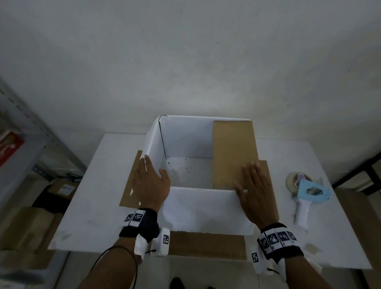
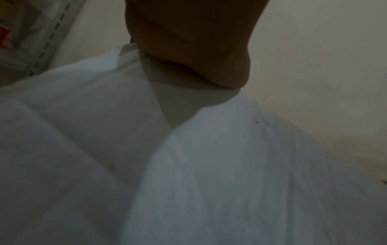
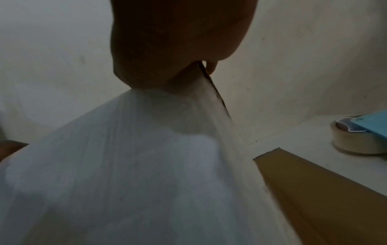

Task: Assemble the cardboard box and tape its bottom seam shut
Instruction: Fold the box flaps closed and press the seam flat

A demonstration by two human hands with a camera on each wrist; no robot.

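On the white table [image 1: 94,195] stood the cardboard box [image 1: 202,206], white on its walls and brown on its flaps, open at the top and set squarely before me near the table's near edge. Its flaps were splayed outward on the left, right and near sides, while one brown flap [image 1: 234,150] rose inside the box along the right wall. My left hand [image 1: 150,184] lay flat with fingers straight over the box's near left corner, holding nothing, thumb reaching into the opening. My right hand [image 1: 255,191] pressed open-palmed against the near right corner, fingers straight on the brown flap and thumb on the near wall's top edge; from the wrist view one fingertip hooked past the cardboard edge, though nothing was clenched. To the right of the box, apart from it, the tape dispenser [image 1: 306,193] lay on the table, blue-bodied with a white handle pointing toward me. At the far left stood a metal shelf [image 1: 12,124].
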